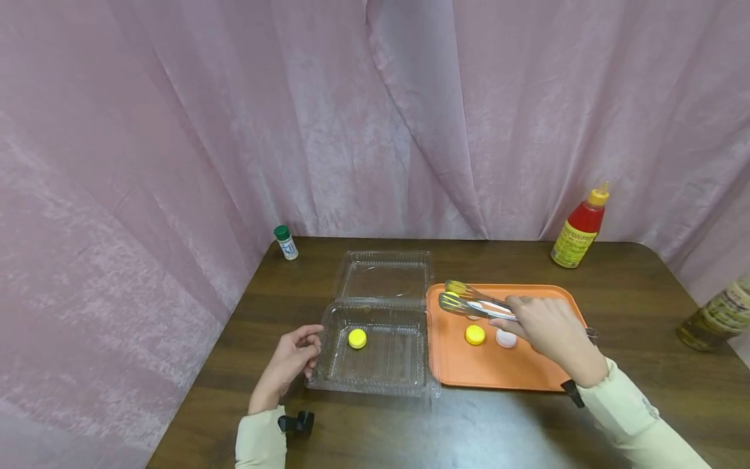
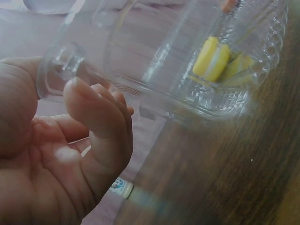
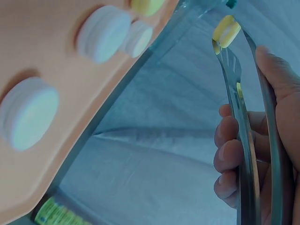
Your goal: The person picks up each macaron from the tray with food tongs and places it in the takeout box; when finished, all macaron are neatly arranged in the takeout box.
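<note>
My right hand (image 1: 547, 326) grips a pair of metal serving tongs (image 3: 243, 140) above an orange tray (image 1: 469, 374). Between the tong tips is a yellow macaron (image 3: 227, 31). Below, another yellow macaron (image 1: 475, 335) and a white macaron (image 1: 506, 339) lie on the tray; the right wrist view shows more white ones (image 3: 103, 33). At the left, my left hand (image 1: 290, 361) pinches the left rim of an open clear plastic clamshell box (image 1: 375, 384) between thumb and fingers. One yellow macaron (image 1: 357, 339) sits inside its base, towards the left; the lid (image 1: 383, 277) lies folded back.
A small green-capped shaker (image 1: 286, 243) stands at the back left of the wooden table (image 1: 381, 430). A red sauce bottle (image 1: 580, 228) stands at the back right, and an oil-like bottle (image 1: 717, 316) at the right edge. Pink curtains (image 1: 328, 130) hang behind the table.
</note>
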A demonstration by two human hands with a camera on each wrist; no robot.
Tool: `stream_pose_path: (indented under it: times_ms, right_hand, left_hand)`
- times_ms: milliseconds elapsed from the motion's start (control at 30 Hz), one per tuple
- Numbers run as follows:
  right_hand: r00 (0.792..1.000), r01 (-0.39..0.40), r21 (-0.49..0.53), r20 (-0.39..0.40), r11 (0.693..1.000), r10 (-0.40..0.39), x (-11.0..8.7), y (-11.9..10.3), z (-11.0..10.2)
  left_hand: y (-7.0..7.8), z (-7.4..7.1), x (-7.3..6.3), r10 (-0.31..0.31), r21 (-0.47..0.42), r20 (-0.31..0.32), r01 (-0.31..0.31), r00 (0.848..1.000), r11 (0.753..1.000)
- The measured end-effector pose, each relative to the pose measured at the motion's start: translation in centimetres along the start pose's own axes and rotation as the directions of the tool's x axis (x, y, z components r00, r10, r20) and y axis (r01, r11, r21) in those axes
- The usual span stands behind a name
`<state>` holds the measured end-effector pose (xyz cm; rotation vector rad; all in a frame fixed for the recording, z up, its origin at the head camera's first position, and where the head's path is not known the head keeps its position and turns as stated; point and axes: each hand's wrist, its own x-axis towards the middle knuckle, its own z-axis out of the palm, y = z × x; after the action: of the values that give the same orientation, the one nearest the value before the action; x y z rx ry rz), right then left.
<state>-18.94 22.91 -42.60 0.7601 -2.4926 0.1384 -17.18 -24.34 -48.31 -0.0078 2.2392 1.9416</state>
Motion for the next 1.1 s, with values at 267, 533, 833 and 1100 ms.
stream_pose_path:
  times_ms: [267, 533, 833, 1100]
  right_hand:
    - [0.999, 0.026, 0.011, 0.024, 1.000, -0.026, 1.2, -1.4, 0.6]
    - [0.990, 0.021, 0.066, 0.140, 0.998, -0.030, 2.4, -3.0, 1.2]
    - [0.992, 0.110, 0.064, 0.055, 0.992, -0.114, 3.5, -4.6, 2.3]
    - [0.987, 0.154, 0.072, 0.030, 0.985, -0.157, 4.0, -6.0, 3.6]
  left_hand:
    - [-0.1, 0.0, 0.1, 0.013, 0.010, 0.006, -0.013, 1.000, 1.000]
    - [-0.2, -0.1, 0.1, 0.016, 0.002, 0.004, -0.016, 1.000, 1.000]
    - [-0.2, -0.1, 0.0, 0.010, 0.013, -0.007, -0.010, 1.000, 1.000]
    - [-0.3, -0.1, 0.0, 0.023, 0.006, -0.005, -0.023, 1.000, 1.000]
